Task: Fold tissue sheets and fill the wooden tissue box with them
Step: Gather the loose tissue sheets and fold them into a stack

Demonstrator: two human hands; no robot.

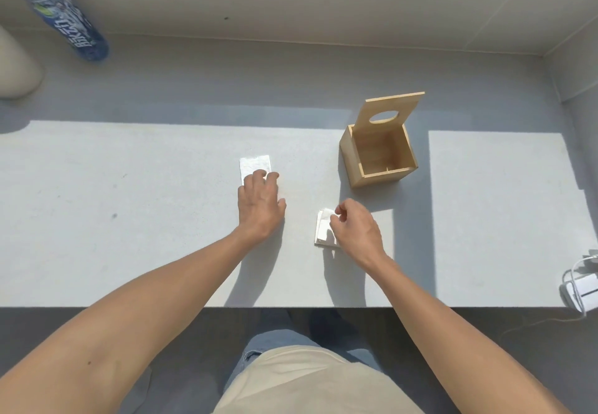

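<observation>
**Two hands on folded tissues, wooden box sitting open**

Pale grey table (129, 219) is filling most of the view, half in sun, half in shade. A person is standing at its near edge, both bare forearms reaching in over it.

Wooden tissue box (359, 167) is sitting upright on the table, right of centre, beyond the right hand. Its lid (396, 106), with an oval slot cut in it, is standing up at the far side, so the box is open at the top. Inside is showing only bare wood walls and floor; no tissue visible in it.

Blue-labelled plastic bottle (69, 22) is showing at the far left corner, well apart from everything else. A white charger with coiled cable (581, 287) is lying at the right table edge.

Left hand (260, 208) is lying palm down, fingers spread and flat, fingertips pressing on the near end of a folded tissue (254, 164) that is lying flat left of the box.

Right hand (356, 227) is curled, thumb and forefinger pinching the top layer of a second folded tissue stack (322, 229), which is resting on the table just in front of the box, not touching it. The two hands are apart, one tissue each.
</observation>
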